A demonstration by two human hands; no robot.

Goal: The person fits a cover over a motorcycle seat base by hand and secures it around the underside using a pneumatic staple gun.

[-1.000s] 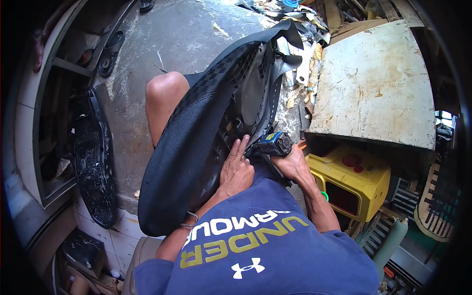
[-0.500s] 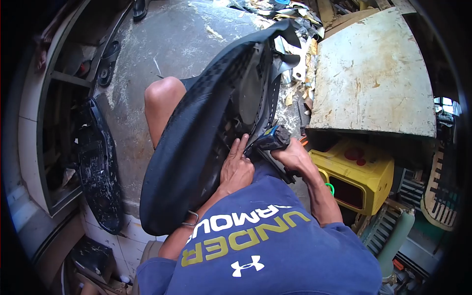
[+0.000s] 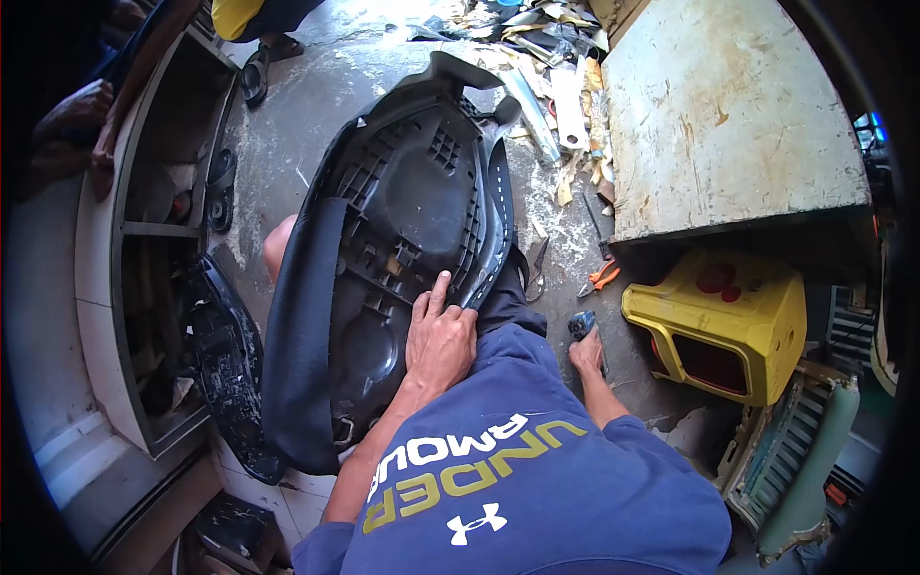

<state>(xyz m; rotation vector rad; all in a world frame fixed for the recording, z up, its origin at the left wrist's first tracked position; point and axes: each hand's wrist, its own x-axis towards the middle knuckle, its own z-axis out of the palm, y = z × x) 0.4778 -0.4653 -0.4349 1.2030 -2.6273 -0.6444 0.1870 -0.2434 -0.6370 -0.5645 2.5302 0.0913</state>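
Observation:
A black motorcycle seat [image 3: 412, 196] lies upside down across my lap, its ribbed plastic underside facing up. The black cover [image 3: 302, 316] wraps over its left side, and a row of small light marks runs along the right rim. My left hand [image 3: 443, 337] grips the seat near the right rim, index finger stretched over the plastic and the other fingers bent. Low at my right side, apart from the seat, my right hand [image 3: 587, 353] is closed around a dark staple gun [image 3: 581, 326], partly hidden by the hand.
Orange-handled pliers [image 3: 602, 276] lie on the floor near a yellow plastic box [image 3: 719, 326]. A worn white board [image 3: 728, 125] stands behind it. Scraps [image 3: 565, 86] are heaped at the back. Another black seat base [image 3: 225, 364] leans at left. A person's hands [image 3: 86, 125] show at upper left.
My right hand has moved the staple gun away from the seat, down to the right. The seat has tilted, showing more underside. A person in yellow has appeared at upper left.

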